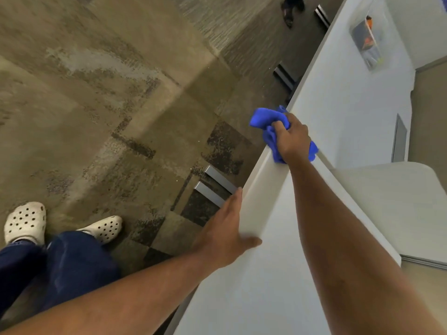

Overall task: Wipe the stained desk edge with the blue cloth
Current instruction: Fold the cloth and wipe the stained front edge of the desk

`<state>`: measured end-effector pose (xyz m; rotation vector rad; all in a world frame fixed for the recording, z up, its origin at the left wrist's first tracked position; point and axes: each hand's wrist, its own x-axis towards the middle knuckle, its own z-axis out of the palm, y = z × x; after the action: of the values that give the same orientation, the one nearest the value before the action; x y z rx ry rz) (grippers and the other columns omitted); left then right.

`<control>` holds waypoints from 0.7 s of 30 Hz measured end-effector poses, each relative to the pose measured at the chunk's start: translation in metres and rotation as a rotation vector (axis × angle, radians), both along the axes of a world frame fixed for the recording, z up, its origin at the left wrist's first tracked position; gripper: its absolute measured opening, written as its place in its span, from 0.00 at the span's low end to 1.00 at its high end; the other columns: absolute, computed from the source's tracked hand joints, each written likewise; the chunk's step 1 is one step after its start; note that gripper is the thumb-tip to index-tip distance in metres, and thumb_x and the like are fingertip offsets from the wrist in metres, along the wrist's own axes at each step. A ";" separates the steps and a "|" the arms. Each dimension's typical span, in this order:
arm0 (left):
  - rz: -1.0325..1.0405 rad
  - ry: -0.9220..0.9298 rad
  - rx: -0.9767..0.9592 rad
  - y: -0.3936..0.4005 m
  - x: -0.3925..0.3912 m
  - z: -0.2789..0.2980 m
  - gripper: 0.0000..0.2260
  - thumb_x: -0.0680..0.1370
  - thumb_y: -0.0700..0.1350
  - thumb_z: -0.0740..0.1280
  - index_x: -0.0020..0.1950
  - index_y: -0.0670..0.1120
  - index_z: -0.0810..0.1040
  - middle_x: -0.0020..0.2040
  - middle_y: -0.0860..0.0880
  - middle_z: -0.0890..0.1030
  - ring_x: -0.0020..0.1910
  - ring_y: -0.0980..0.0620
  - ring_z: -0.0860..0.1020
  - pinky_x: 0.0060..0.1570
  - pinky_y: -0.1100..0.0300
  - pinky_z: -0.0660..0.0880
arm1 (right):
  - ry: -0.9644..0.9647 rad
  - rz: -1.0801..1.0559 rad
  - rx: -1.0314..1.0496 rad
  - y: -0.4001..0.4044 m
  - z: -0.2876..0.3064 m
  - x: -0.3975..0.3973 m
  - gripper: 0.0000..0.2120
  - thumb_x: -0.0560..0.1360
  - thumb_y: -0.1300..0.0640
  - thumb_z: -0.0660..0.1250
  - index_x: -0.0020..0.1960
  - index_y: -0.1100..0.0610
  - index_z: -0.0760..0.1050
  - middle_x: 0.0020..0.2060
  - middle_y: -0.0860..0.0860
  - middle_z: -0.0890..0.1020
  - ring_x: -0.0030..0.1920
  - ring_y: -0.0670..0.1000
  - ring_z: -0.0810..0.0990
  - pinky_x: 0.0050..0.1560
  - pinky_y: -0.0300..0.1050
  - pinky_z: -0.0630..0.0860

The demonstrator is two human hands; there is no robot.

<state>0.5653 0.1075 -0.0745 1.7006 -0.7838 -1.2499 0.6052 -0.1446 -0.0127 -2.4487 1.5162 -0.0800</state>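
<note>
1. Blue cloth (271, 124): bright blue, bunched and crumpled, folds spilling out on both sides of the fist.
2. It sits on the white tabletop (278, 274) edge, pressed against the rim.
3. Cloth's long axis runs roughly along the edge, loose end pointing toward the carpeted floor (108, 105).
4. Right hand (291, 139): fingers curled tight around the cloth.
5. Left hand (227, 233): flat, fingers extended, braced on the tabletop edge nearer the body.

Bunched blue cloth (271, 128) pressed on the white desk edge (256, 192), partly overhanging it
</note>
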 end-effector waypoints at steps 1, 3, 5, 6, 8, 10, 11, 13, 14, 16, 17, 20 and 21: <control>-0.005 0.001 0.006 0.001 0.000 0.001 0.53 0.71 0.63 0.77 0.82 0.63 0.41 0.83 0.57 0.59 0.77 0.49 0.67 0.72 0.43 0.73 | -0.015 -0.030 0.011 0.001 0.001 -0.001 0.16 0.82 0.49 0.60 0.64 0.52 0.79 0.54 0.54 0.85 0.57 0.57 0.82 0.65 0.58 0.77; -0.010 0.014 0.012 0.003 0.000 0.004 0.53 0.72 0.63 0.76 0.81 0.65 0.40 0.83 0.59 0.57 0.78 0.50 0.66 0.72 0.44 0.72 | -0.006 -0.112 0.025 0.001 0.003 0.002 0.18 0.82 0.46 0.60 0.66 0.53 0.78 0.56 0.54 0.85 0.58 0.58 0.82 0.66 0.58 0.76; 0.004 0.043 0.000 0.003 0.000 0.004 0.51 0.72 0.62 0.76 0.81 0.66 0.40 0.83 0.59 0.57 0.77 0.49 0.67 0.71 0.43 0.74 | 0.053 -0.171 0.003 0.007 0.001 0.009 0.21 0.81 0.47 0.61 0.70 0.54 0.75 0.61 0.55 0.83 0.64 0.60 0.80 0.70 0.59 0.72; 0.007 0.052 -0.004 0.002 0.000 0.005 0.51 0.73 0.62 0.76 0.81 0.66 0.41 0.83 0.58 0.58 0.76 0.48 0.68 0.70 0.42 0.75 | 0.086 -0.183 -0.019 0.012 -0.001 0.012 0.22 0.80 0.48 0.61 0.73 0.54 0.72 0.65 0.56 0.80 0.68 0.60 0.77 0.73 0.61 0.69; 0.007 0.040 0.005 0.001 -0.001 0.006 0.51 0.73 0.61 0.77 0.81 0.66 0.41 0.83 0.58 0.59 0.77 0.47 0.69 0.69 0.42 0.75 | 0.144 -0.167 -0.030 0.026 -0.004 0.011 0.29 0.81 0.51 0.62 0.80 0.54 0.62 0.77 0.55 0.70 0.78 0.60 0.66 0.78 0.64 0.60; 0.013 0.007 0.006 0.000 -0.003 0.005 0.52 0.73 0.61 0.77 0.82 0.64 0.41 0.84 0.56 0.59 0.79 0.48 0.67 0.71 0.43 0.72 | 0.205 -0.128 -0.005 0.044 -0.006 0.005 0.34 0.83 0.53 0.60 0.85 0.55 0.51 0.84 0.55 0.56 0.84 0.60 0.53 0.81 0.66 0.52; 0.018 -0.005 0.000 0.000 -0.002 0.003 0.52 0.73 0.61 0.77 0.83 0.62 0.41 0.84 0.55 0.58 0.80 0.48 0.65 0.73 0.45 0.70 | 0.226 -0.117 0.007 0.055 -0.007 0.001 0.36 0.83 0.53 0.60 0.85 0.55 0.47 0.85 0.54 0.51 0.84 0.60 0.49 0.82 0.66 0.50; 0.021 -0.017 -0.016 -0.001 -0.002 0.000 0.54 0.72 0.60 0.77 0.84 0.58 0.41 0.85 0.54 0.57 0.81 0.49 0.62 0.75 0.49 0.67 | 0.265 -0.095 0.019 0.081 -0.009 -0.007 0.37 0.83 0.55 0.60 0.85 0.54 0.43 0.85 0.53 0.46 0.85 0.59 0.45 0.82 0.65 0.47; 0.024 -0.024 -0.030 -0.001 -0.002 -0.001 0.54 0.72 0.60 0.78 0.85 0.56 0.42 0.85 0.54 0.57 0.82 0.51 0.61 0.76 0.51 0.65 | 0.287 -0.070 0.015 0.095 -0.012 -0.012 0.38 0.83 0.55 0.60 0.85 0.54 0.42 0.85 0.53 0.45 0.85 0.59 0.44 0.82 0.65 0.47; 0.048 -0.038 -0.063 -0.002 -0.002 -0.001 0.54 0.71 0.59 0.79 0.85 0.54 0.46 0.84 0.54 0.59 0.81 0.53 0.63 0.76 0.55 0.65 | 0.313 -0.016 -0.004 0.119 -0.017 -0.024 0.37 0.83 0.56 0.59 0.85 0.53 0.43 0.85 0.52 0.43 0.85 0.59 0.42 0.82 0.64 0.45; 0.065 -0.041 -0.077 -0.003 -0.002 -0.001 0.53 0.71 0.59 0.79 0.85 0.54 0.48 0.84 0.55 0.61 0.80 0.54 0.64 0.76 0.56 0.66 | 0.310 -0.006 -0.015 0.125 -0.020 -0.029 0.37 0.83 0.57 0.59 0.85 0.53 0.44 0.85 0.52 0.43 0.85 0.59 0.42 0.83 0.64 0.45; 0.080 -0.036 -0.096 -0.003 -0.002 -0.001 0.53 0.71 0.58 0.80 0.85 0.53 0.50 0.83 0.54 0.63 0.80 0.54 0.65 0.77 0.55 0.67 | 0.319 -0.016 -0.053 0.115 -0.021 -0.027 0.37 0.81 0.55 0.61 0.85 0.52 0.47 0.85 0.52 0.46 0.85 0.60 0.45 0.82 0.65 0.48; 0.076 -0.037 -0.098 -0.003 -0.002 -0.002 0.53 0.71 0.58 0.80 0.85 0.53 0.49 0.83 0.53 0.63 0.80 0.53 0.64 0.77 0.56 0.65 | 0.323 -0.011 -0.057 0.103 -0.020 -0.023 0.37 0.80 0.54 0.63 0.85 0.50 0.49 0.85 0.52 0.47 0.84 0.60 0.46 0.81 0.66 0.49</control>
<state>0.5630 0.1050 -0.0766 1.6630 -0.7830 -1.1136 0.5825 -0.0417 -0.0330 -2.5949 1.6737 0.2884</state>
